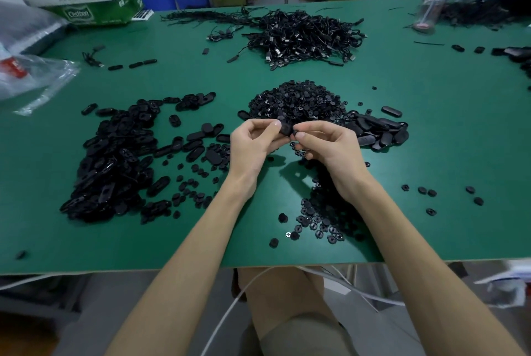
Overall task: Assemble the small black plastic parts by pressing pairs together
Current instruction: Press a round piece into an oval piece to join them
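In the head view, both hands met above the middle of the green bench (201, 240). The left hand (253, 143) had its grip clamped on a small black oval part (285, 128), thumb on top and fingers curled beneath. The right hand (324, 149) pinched at the same part's right end, thumb and forefinger closed together there. Whether a second, smaller piece sat between its fingertips could not be told.

The held part hung just near of the heap of small round parts (298, 100). A pile of oval shells (115, 154) lay to the left, more shells (376, 131) lay to the right, and loose round buttons (321, 220) were scattered nearer, under the right forearm. A tangle of cables (304, 37) lay far across the bench.

The step in hand appeared to be the pressing itself, one pair being seated. The next move likely called for firm thumb pressure until the pieces sat flush, then setting the joined pair aside and picking up a fresh shell and button.
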`<control>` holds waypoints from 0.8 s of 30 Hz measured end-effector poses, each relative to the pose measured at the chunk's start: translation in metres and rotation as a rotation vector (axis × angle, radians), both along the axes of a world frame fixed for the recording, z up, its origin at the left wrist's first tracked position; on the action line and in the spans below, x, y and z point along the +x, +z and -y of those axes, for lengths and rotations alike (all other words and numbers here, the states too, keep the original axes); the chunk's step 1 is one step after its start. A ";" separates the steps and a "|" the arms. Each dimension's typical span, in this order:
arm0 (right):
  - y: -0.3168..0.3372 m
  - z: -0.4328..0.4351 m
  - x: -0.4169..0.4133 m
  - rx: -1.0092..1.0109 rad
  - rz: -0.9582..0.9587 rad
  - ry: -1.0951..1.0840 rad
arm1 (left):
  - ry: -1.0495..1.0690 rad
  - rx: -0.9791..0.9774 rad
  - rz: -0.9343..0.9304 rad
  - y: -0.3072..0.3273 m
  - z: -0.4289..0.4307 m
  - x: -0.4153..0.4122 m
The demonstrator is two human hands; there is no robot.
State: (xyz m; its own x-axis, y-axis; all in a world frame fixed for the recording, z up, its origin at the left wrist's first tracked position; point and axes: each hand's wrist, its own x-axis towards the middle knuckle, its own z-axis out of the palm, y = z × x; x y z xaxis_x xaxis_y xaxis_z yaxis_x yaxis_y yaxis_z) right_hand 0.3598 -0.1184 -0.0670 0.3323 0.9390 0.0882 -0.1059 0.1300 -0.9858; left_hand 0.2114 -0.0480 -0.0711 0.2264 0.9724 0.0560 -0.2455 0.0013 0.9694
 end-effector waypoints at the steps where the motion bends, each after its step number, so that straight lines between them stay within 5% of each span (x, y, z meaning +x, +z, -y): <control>1: 0.000 0.000 0.000 -0.002 0.000 0.002 | 0.005 0.006 -0.007 -0.001 0.000 0.000; 10: 0.001 -0.001 0.004 0.042 -0.170 0.122 | 0.016 0.026 -0.040 -0.006 -0.001 0.002; 24: -0.004 -0.003 0.004 0.022 -0.075 0.077 | -0.007 0.050 -0.067 -0.006 -0.001 0.001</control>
